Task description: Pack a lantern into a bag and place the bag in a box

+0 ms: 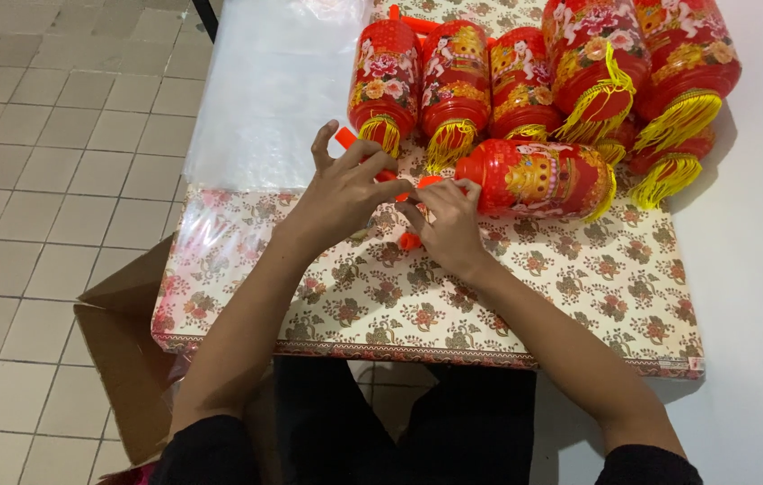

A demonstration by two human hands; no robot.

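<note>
Red paper lantern point(538, 177) lies on its side on the floral worktop point(489, 296), its end cap pinched by the right hand point(447, 224); the left hand point(345, 189) pinches an orange plastic piece point(379, 171). Five finished lanterns point(525, 76) stand behind.

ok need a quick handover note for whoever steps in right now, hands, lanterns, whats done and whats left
Left hand: fingers pinch a thin orange stick beside the right hand.
Right hand: fingertips at the left end cap of the lying lantern; a small orange piece sits just under the hand.
Lantern in hand: on its side on the floral cloth, yellow tassel fringe to the right.
Done: a row of lanterns with yellow tassels lies behind it, at the far edge of the cloth.
Left: stick and lantern are not visibly joined yet; the fingers hide the joint.
Cardboard box stands open on the floor to the left.
</note>
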